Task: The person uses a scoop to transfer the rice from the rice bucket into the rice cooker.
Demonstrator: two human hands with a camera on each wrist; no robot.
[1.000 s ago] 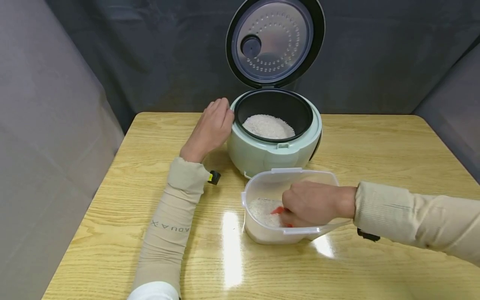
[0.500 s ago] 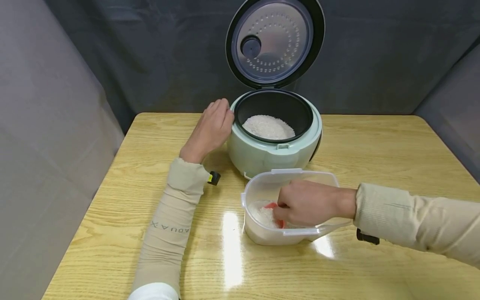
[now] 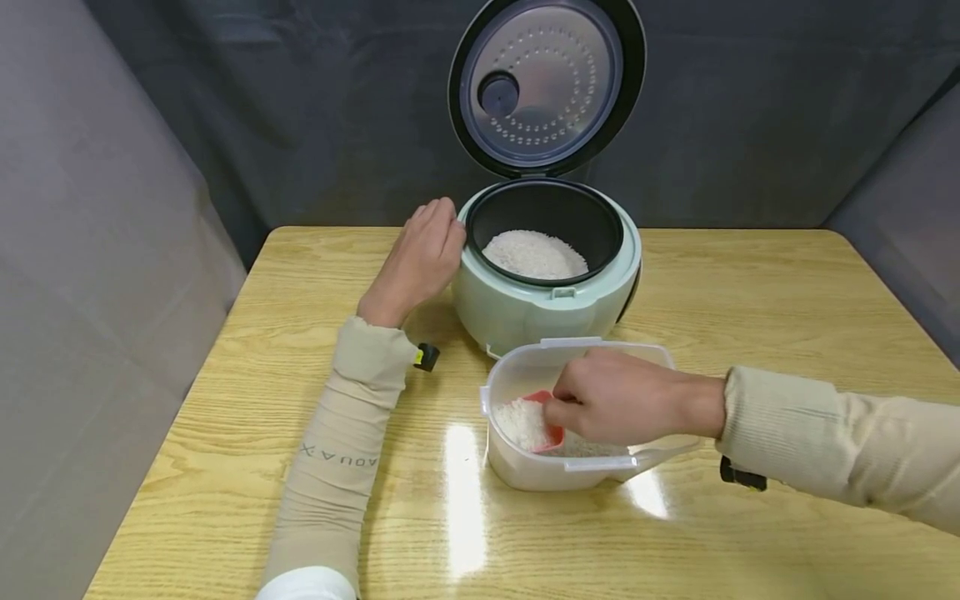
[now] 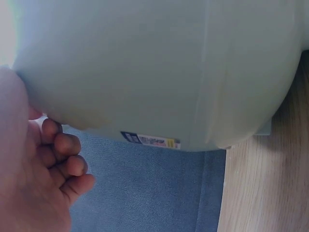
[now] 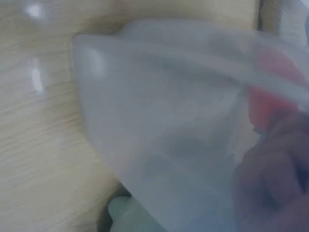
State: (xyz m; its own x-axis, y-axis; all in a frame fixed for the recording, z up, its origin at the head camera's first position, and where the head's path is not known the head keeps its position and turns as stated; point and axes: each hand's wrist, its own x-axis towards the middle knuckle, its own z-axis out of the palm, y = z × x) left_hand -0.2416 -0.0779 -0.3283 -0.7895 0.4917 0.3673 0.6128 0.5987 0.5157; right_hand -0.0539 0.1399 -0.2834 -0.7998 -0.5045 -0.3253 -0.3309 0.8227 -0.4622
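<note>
In the head view my right hand (image 3: 626, 396) grips a red scoop (image 3: 546, 396) inside a translucent rice bin (image 3: 501, 450). White rice (image 3: 521, 423) heaps in the scoop. Through the hazy plastic in the right wrist view, the scoop (image 5: 270, 104) shows with curled fingers on it. My left hand (image 3: 420, 258) holds the left side of a pale green rice cooker (image 3: 525, 321) at its upper edge. Several of its fingers (image 4: 67, 145) curl in beside the cooker wall in the left wrist view. The cooker's lid (image 3: 551, 75) stands up, and rice (image 3: 536, 254) lies in its black pot.
The bin stands right in front of the cooker on a wooden table (image 3: 750, 308). Dark cloth (image 3: 337, 117) hangs behind the table, and a grey panel (image 3: 97, 292) rises on the left. A spout-like flap (image 3: 663, 454) juts from the bin's right end.
My right hand has moved the scoop leftward through the bin and raised it, and rice now fills it. The left hand keeps its place at the cooker.
</note>
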